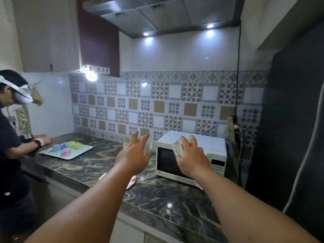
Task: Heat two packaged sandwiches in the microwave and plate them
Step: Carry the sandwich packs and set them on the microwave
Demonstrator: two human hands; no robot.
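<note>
Both my arms reach out over the dark marble counter. My left hand [135,153] grips a clear-wrapped sandwich [147,146], mostly hidden behind my fingers, just left of the microwave. My right hand [190,155] holds a second wrapped sandwich [177,146] in front of the microwave's dark door. The white microwave [206,142] stands on the counter at the right with its door closed. A white plate with coloured dots [131,183] lies on the counter under my left forearm, partly covered by it.
Another person stands at the far left, hands by a white tray [82,151] of pastel items. A dark fridge [289,120] fills the right side. A range hood [157,14] hangs overhead. The patterned tile wall runs behind the counter [171,195].
</note>
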